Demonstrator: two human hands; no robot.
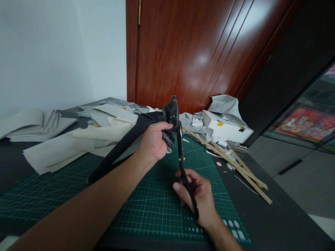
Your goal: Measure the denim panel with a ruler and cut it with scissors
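The left hand (155, 142) is in the middle of the scene, and its grip is closed around a bunched black cloth (141, 125), with the thumb pressing on it. The black cloth is held above the green cutting mat (146, 202); one long narrow part of it goes down toward the near left. The right hand (201, 193) is nearer and more to the right. Its grip holds black scissors (181, 148) by the handles, and the blades point to the far side, along the right edge of the cloth. The blades are seen from their narrow side, so I cannot tell surely whether there is cloth between them. The cutting mat lies on the dark tabletop (274, 223). On the left are pale cloth pieces (110, 132), and farther left there is a folded cloth (49, 127). At the far right stands a white box (222, 127). Nearer than this box, some wooden strips (240, 170) lie crossed. Behind the tabletop is a reddish-brown door (183, 52).
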